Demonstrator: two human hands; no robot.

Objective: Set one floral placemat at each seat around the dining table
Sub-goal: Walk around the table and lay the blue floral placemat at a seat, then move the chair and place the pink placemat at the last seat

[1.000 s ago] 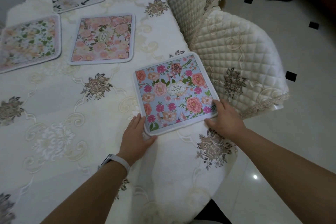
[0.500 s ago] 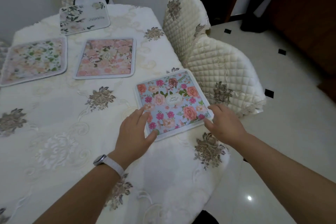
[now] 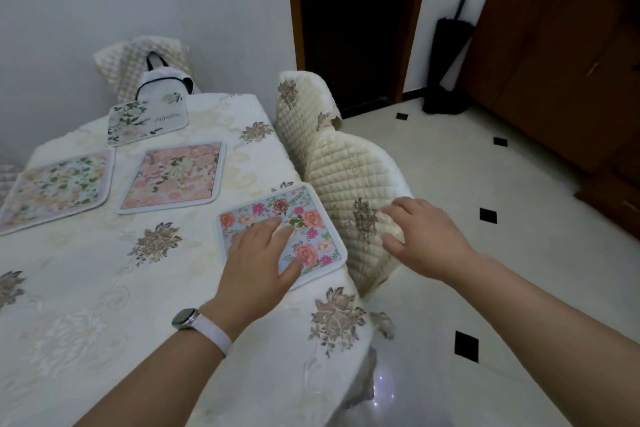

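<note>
left hand (image 3: 259,262): flat, fingers straight, resting on blue placemat (image 3: 313,218) at near right edge of table (image 3: 86,274) | right hand (image 3: 427,239): fingers relaxed, holding nothing, over quilted chair (image 3: 346,177) right of table | pink placemat (image 3: 173,177), green placemat (image 3: 59,187): farther left | white placemat (image 3: 145,120): far end

Soft even light, glare spot on floor (image 3: 450,177); slight motion blur, edges prob. fisheye-bent.
</note>
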